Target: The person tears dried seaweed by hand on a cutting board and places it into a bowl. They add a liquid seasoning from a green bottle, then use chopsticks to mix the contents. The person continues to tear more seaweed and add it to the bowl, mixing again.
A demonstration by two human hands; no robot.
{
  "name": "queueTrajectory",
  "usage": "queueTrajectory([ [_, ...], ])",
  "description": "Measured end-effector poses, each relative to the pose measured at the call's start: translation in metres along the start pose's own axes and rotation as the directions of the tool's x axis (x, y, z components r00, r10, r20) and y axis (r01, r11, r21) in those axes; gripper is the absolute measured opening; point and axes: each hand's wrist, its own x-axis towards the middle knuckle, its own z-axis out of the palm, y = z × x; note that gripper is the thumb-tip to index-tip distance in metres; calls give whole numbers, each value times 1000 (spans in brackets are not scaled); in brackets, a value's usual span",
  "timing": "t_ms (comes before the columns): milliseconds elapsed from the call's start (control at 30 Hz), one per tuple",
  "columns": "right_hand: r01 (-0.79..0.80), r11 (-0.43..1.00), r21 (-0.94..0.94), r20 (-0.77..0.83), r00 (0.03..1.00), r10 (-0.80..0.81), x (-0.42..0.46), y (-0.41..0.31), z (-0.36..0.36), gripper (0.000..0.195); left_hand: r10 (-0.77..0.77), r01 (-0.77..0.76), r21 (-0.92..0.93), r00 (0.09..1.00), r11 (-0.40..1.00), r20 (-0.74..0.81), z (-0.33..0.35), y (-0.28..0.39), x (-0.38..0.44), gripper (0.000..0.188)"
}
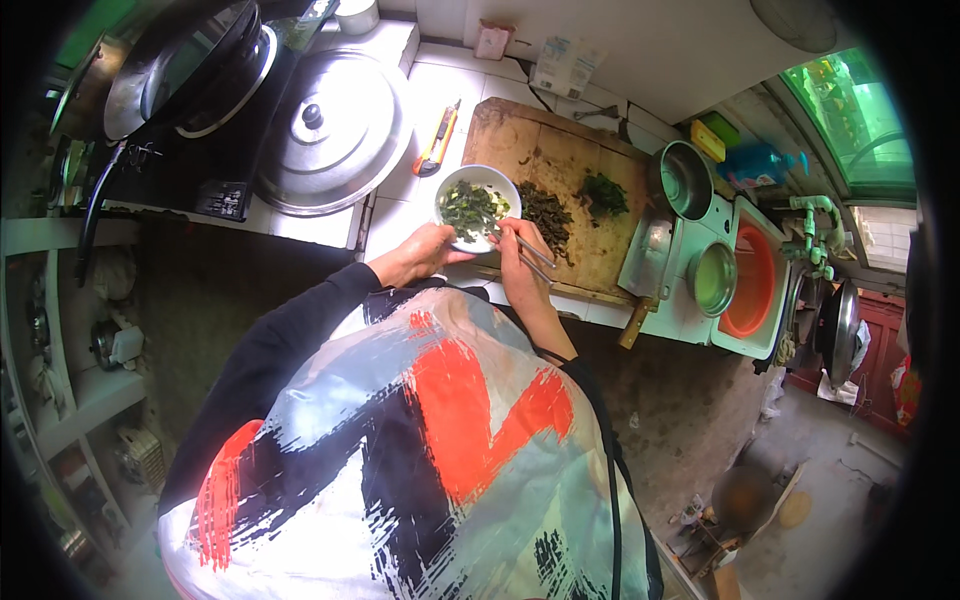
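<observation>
My left hand (pixel 424 253) grips the near left side of a white bowl (pixel 489 175). Inside the bowl lie chopped green leaves (pixel 466 206) and small pale pieces. In my right hand (pixel 520 264) is a pair of metal chopsticks (pixel 537 255), their tips down among the leaves. The bowl stands at the left edge of a worn wooden cutting board (pixel 517 127). On the board, right of the bowl, is a heap of dark brownish chopped food (pixel 546 217). Farther right sits a smaller pile of chopped greens (pixel 604 196).
A cleaver (pixel 646 259) lies at the board's right edge, handle past the counter front. Metal bowls (pixel 681 180) and a sink with an orange basin (pixel 752 281) are beyond. An orange utility knife (pixel 437 140), a large metal lid (pixel 334 135) and a wok (pixel 180 67) are leftward.
</observation>
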Motion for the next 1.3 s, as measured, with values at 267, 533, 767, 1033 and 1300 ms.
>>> queueTrajectory([
  [267, 0, 1000, 1, 116, 993, 0, -3, 21, -28, 16, 2, -2, 7, 1000, 1000, -8, 3, 1, -4, 40],
  [533, 83, 996, -33, -46, 995, -85, 7, 16, -33, 14, -2, 1, -8, 999, 1000, -41, 3, -1, -3, 38],
  [767, 121, 992, 29, 1, 993, -121, 17, -10, 15, 12, 16, -16, 7, 999, 1000, 31, 2, 2, -7, 36],
  [1033, 117, 988, -103, 81, 991, -109, 2, 10, -24, 9, -3, 3, 62, 1000, 998, -4, 7, 4, -8, 37],
  [1300, 145, 973, -178, -32, 988, -153, -6, 7, -17, 13, 6, -6, 34, 1000, 999, 9, 5, 2, -7, 37],
])
